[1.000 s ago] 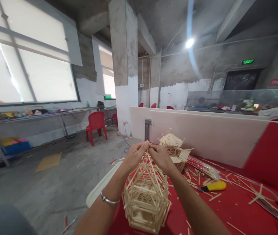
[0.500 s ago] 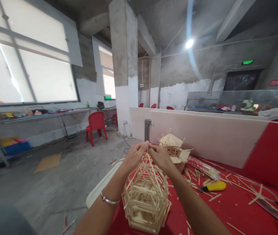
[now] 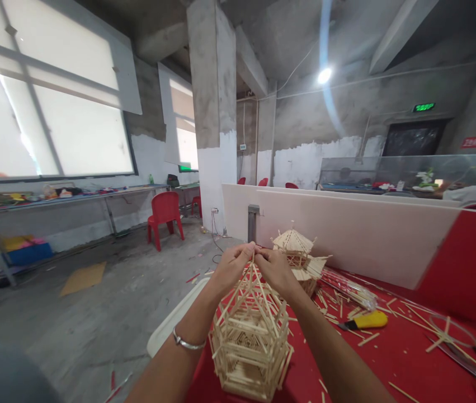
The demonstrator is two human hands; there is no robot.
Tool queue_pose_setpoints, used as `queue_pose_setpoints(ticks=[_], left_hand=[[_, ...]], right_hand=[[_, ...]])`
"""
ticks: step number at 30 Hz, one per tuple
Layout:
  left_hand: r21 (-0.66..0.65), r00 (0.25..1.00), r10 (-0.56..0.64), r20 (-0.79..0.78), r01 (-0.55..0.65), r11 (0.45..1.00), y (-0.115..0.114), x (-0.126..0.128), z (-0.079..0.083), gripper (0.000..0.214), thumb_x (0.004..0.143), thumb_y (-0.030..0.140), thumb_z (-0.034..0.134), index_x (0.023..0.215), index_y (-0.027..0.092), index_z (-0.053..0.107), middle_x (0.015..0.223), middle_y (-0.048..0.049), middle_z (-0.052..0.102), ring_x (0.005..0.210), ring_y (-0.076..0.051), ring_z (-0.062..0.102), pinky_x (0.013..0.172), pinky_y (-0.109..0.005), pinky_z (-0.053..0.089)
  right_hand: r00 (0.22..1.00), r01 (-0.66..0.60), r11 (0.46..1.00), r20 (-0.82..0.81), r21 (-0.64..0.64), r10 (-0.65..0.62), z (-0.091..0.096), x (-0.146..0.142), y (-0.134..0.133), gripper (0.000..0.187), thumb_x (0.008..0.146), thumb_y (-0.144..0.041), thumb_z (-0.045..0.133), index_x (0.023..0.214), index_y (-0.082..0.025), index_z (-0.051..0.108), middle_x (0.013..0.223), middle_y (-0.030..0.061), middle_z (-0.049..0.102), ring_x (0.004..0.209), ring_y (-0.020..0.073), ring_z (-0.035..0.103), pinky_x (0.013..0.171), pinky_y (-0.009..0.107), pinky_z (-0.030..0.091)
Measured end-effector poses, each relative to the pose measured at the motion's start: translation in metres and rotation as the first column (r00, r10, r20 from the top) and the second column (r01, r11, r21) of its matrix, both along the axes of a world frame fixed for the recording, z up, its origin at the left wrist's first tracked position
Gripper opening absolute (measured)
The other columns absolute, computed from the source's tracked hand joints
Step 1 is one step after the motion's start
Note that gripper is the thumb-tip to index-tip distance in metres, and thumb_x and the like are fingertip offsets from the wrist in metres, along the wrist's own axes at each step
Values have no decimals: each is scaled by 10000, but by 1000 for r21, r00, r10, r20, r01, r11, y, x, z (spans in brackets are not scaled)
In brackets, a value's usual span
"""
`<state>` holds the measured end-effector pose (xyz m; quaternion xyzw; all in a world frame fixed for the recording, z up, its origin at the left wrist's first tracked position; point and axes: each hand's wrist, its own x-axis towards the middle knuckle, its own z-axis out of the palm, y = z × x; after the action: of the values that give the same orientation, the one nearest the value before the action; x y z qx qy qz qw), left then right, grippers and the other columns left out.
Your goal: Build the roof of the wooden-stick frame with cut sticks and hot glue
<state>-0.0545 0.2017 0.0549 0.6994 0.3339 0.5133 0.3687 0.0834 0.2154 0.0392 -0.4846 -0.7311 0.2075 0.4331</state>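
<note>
In front of me a pavilion model of thin wooden sticks [image 3: 250, 341] stands upright on the red tabletop [image 3: 325, 358]. Its open roof frame rises to a point. At that peak my left hand [image 3: 235, 263] pinches the stick ends, a metal bangle on its wrist. My right hand [image 3: 273, 266] closes on the same tip from the other side, its fingers nearly meeting the left ones. The fingertips partly hide the peak. Just behind the right hand sits another stick pavilion [image 3: 294, 246] with a covered roof.
A yellow-handled utility knife [image 3: 367, 321] lies to the right among loose sticks. Beyond it are a plastic bag of sticks [image 3: 349, 286] and scissors [image 3: 464, 358]. A pale board [image 3: 347, 229] closes off the table's back. A white tray [image 3: 174, 319] is at the left edge.
</note>
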Motion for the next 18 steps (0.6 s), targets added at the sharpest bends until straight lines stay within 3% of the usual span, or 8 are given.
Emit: queue_pose_setpoints(ticks=[18], left_hand=[[6, 1000, -13, -2, 13, 1000, 0, -1, -1, 425, 914, 466, 478, 920, 130, 739, 946, -68, 739, 959, -228, 638, 906, -323, 463]], right_hand=[[1000, -5, 1000, -11, -4, 5, -1, 0, 1, 388, 841, -380, 382, 599, -193, 619, 577, -7, 599, 576, 159, 496, 577, 244, 337]])
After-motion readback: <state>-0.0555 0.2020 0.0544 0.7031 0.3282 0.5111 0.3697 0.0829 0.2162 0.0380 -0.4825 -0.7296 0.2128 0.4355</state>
